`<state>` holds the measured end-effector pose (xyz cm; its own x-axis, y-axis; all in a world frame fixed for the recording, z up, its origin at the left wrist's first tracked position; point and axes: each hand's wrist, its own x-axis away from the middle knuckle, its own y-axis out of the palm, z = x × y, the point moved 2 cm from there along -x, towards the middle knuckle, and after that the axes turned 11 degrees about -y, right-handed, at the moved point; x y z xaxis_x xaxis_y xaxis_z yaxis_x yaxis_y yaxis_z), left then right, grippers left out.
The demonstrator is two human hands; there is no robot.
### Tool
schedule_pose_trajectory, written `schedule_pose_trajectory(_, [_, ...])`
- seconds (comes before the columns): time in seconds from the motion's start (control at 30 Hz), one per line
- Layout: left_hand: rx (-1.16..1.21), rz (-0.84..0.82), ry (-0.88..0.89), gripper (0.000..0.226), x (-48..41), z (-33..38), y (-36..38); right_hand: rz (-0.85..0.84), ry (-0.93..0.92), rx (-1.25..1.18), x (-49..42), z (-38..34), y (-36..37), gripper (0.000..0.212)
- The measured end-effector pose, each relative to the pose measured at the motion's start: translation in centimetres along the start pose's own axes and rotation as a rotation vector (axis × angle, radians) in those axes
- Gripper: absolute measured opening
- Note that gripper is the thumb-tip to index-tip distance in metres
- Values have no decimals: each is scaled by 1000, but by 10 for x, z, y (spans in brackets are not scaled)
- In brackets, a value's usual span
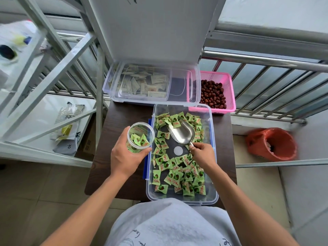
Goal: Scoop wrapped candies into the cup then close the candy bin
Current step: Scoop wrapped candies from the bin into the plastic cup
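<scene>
An open clear plastic candy bin (pixel 213 157) sits on a small dark table (pixel 113 125). Several green wrapped candies (pixel 177 176) lie in it. My right hand (pixel 202 154) grips the handle of a metal scoop (pixel 181 133), whose empty bowl rests inside the bin and points toward its far end. My left hand (pixel 126 156) holds a clear plastic cup (pixel 141 134) just left of the bin, above the table. The cup has a few green candies in it. The bin's lid (pixel 152 86) lies past the bin's far end, propped over another container.
Behind the bin are a clear container of pale wrapped packets (pixel 142 82) and a pink basket of red dates (pixel 216 91). A metal railing (pixel 266 59) runs across the back. An orange-lined waste bin (pixel 271 144) stands on the right, a white shelf frame (pixel 44 107) on the left.
</scene>
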<state>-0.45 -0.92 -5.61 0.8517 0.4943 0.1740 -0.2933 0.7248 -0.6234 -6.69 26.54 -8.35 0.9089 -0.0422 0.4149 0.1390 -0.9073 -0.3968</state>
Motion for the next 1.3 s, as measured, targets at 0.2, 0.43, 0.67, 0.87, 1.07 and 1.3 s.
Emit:
schedule_pose_trajectory(0.2, [8, 2, 15, 95, -1, 2, 0, 8, -33, -74, 10, -6, -11, 13])
schedule_pose_trajectory(0.43, [0, 1, 13, 97, -1, 4, 0, -27, -149, -31, 30, -28, -39, 20])
schedule_pose_trajectory(0.67, [7, -15, 26, 98, -2, 6, 0, -272, -295, 185, 50, -82, -57, 16])
schedule_pose_trajectory(0.87, [30, -29, 59, 90, 0, 12, -2, -313, -506, 561, 69, -140, -45, 14])
schedule_pose_trajectory(1.07, [13, 14, 36, 97, 0, 10, 0, -178, -660, 801, 87, -175, -36, 14])
schedule_pose_trajectory(1.3, [23, 23, 34, 100, 0, 9, 1, -127, -702, 834, 95, -190, -40, 13])
